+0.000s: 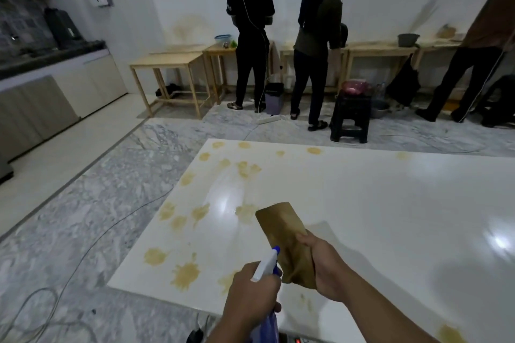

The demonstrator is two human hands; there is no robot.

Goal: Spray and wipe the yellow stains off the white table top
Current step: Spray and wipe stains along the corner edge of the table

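Observation:
A glossy white table top (pixel 376 217) fills the lower right of the view. Several yellow stains (pixel 185 274) are scattered over its left half and far edge. My left hand (pixel 250 295) grips a spray bottle (pixel 264 266) with a white and blue head, nozzle pointing forward over the near left corner. My right hand (pixel 326 267) holds a brown cloth (pixel 284 234) that sticks up and forward above the table, just right of the nozzle.
Marble floor with loose cables (pixel 83 253) lies left of the table. A power strip (pixel 295 340) sits below the near edge. Three people stand at wooden tables (pixel 170 64) along the far wall; a black stool (pixel 351 117) stands beyond the table.

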